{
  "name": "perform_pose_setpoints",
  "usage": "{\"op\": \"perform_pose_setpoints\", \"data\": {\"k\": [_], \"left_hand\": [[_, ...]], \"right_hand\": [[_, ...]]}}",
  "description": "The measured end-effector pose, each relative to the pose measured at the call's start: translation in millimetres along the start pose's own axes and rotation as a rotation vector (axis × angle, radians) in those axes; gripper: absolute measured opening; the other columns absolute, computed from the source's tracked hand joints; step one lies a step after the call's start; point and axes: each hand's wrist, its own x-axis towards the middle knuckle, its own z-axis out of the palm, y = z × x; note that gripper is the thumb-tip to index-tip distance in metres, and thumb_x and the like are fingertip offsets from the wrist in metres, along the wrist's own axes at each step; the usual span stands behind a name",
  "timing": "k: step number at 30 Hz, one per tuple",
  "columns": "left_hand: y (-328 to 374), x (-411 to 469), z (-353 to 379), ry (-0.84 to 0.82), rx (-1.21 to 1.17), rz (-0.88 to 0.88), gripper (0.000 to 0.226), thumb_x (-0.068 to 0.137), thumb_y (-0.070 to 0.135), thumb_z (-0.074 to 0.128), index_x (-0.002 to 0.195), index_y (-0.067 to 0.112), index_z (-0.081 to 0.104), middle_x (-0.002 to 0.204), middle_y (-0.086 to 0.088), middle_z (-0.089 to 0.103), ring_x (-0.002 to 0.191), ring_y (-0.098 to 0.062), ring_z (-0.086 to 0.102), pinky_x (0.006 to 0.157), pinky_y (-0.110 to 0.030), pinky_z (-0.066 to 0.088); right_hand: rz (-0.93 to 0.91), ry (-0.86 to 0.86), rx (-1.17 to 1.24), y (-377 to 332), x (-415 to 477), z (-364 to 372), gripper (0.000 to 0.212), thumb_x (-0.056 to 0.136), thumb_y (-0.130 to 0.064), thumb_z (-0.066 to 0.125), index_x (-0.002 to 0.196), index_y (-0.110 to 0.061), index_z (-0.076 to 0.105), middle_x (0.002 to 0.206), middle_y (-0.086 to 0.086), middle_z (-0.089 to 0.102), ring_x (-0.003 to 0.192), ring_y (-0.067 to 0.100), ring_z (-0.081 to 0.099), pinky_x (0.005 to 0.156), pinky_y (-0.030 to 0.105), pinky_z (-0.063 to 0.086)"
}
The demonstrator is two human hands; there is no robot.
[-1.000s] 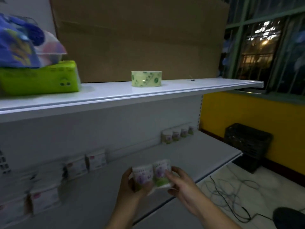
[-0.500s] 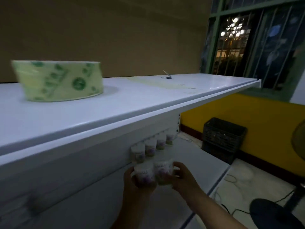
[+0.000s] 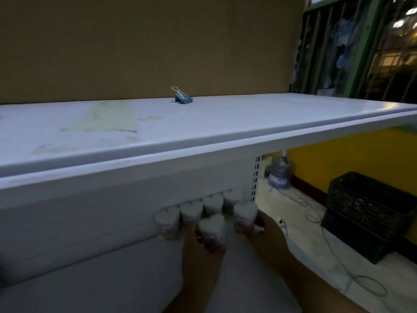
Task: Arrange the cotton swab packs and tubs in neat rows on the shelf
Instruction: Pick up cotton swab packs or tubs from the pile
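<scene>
Left hand [image 3: 199,250]: grips front tub [image 3: 212,228].
Right hand [image 3: 268,231]: grips side tub [image 3: 244,214].
Risk: my push could topple the 4-tub row [image 3: 190,213].

Looks like a small shop to me: white metal shelves [image 3: 203,141] hung on a slotted upright [image 3: 256,177] like store racking, identical little tubs [image 3: 189,212] lined up in a row like stock, and a black crate [image 3: 365,213] parked by the yellow wall [image 3: 338,159].
</scene>
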Motion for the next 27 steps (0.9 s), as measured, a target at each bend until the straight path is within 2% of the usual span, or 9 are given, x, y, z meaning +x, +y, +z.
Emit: {"op": "perform_pose_setpoints", "data": {"k": [2, 4, 7, 8, 10, 13, 17, 23, 27], "left_hand": [[3, 5, 20, 0.047, 0.097, -0.010, 0.059, 0.055, 0.022, 0.076, 0.105, 0.037, 0.048, 0.105, 0.009, 0.064, 0.095, -0.010, 0.063, 0.084, -0.035, 0.053], [0, 12, 34, 0.097, 0.157, -0.027, 0.067, 0.060, 0.017, 0.078, 0.116, 0.036, 0.047, 0.114, 0.006, 0.063, 0.104, -0.017, 0.062, 0.088, -0.034, 0.050], [-5, 13, 44, 0.183, 0.226, -0.054, 0.073, 0.065, 0.019, 0.078, 0.129, 0.033, 0.045, 0.123, 0.009, 0.062, 0.113, -0.016, 0.059, 0.092, -0.035, 0.048], [-6, 11, 46, 0.205, 0.247, -0.055, 0.071, 0.066, 0.022, 0.077, 0.129, 0.034, 0.045, 0.122, 0.010, 0.062, 0.113, -0.017, 0.059, 0.090, -0.035, 0.048], [-6, 9, 49, 0.220, 0.280, -0.056, 0.068, 0.070, 0.022, 0.076, 0.128, 0.034, 0.045, 0.121, 0.011, 0.062, 0.112, -0.018, 0.059, 0.085, -0.029, 0.044], [-2, 10, 52, 0.228, 0.307, -0.072, 0.063, 0.073, 0.022, 0.076, 0.127, 0.033, 0.046, 0.120, 0.010, 0.062, 0.112, -0.016, 0.057, 0.080, -0.023, 0.036], [-6, 13, 53, 0.258, 0.344, -0.102, 0.058, 0.070, 0.024, 0.077, 0.121, 0.029, 0.050, 0.116, 0.007, 0.063, 0.109, -0.017, 0.059, 0.082, -0.025, 0.041], [-10, 15, 55, 0.276, 0.365, -0.139, 0.050, 0.066, 0.033, 0.080, 0.108, 0.033, 0.053, 0.107, 0.010, 0.064, 0.098, -0.014, 0.061, 0.084, -0.030, 0.047], [-6, 13, 52, 0.254, 0.308, -0.162, 0.070, 0.056, 0.032, 0.081, 0.119, 0.028, 0.050, 0.114, 0.010, 0.061, 0.100, -0.014, 0.061, 0.089, -0.036, 0.050]], "right_hand": [[-0.040, -0.087, -0.058, 9, 15, -5, 0.042, 0.082, -0.043, 0.068, 0.120, -0.030, 0.058, 0.115, -0.016, 0.063, 0.103, 0.002, 0.059, 0.079, 0.009, 0.044], [-0.045, -0.125, -0.097, 15, 26, -8, 0.047, 0.083, -0.040, 0.068, 0.125, -0.025, 0.055, 0.120, -0.009, 0.061, 0.103, 0.005, 0.056, 0.076, 0.007, 0.041], [-0.137, -0.213, -0.121, 17, 35, -10, 0.044, 0.088, -0.025, 0.063, 0.130, -0.018, 0.050, 0.124, -0.005, 0.054, 0.109, 0.004, 0.049, 0.083, 0.004, 0.033], [-0.166, -0.214, -0.117, 17, 34, -10, 0.045, 0.089, -0.028, 0.063, 0.130, -0.021, 0.048, 0.124, -0.008, 0.053, 0.110, 0.003, 0.048, 0.084, 0.004, 0.033], [-0.181, -0.165, -0.122, 21, 35, -8, 0.049, 0.086, -0.042, 0.062, 0.131, -0.028, 0.048, 0.120, -0.010, 0.057, 0.107, 0.005, 0.055, 0.087, 0.014, 0.039], [-0.158, -0.182, -0.155, 29, 39, -5, 0.052, 0.084, -0.049, 0.061, 0.130, -0.028, 0.048, 0.115, -0.009, 0.058, 0.104, 0.009, 0.058, 0.088, 0.022, 0.043], [-0.164, -0.170, -0.114, 29, 38, -5, 0.054, 0.077, -0.065, 0.056, 0.120, -0.031, 0.054, 0.109, -0.010, 0.060, 0.100, 0.007, 0.057, 0.088, 0.025, 0.044], [-0.158, -0.151, -0.162, 26, 37, -6, 0.047, 0.081, -0.054, 0.062, 0.121, -0.032, 0.053, 0.100, -0.013, 0.056, 0.091, 0.005, 0.056, 0.079, 0.018, 0.039], [-0.126, -0.188, -0.168, 22, 35, -9, 0.050, 0.083, -0.043, 0.066, 0.125, -0.019, 0.054, 0.117, -0.001, 0.061, 0.103, 0.014, 0.057, 0.085, 0.018, 0.038]]}}
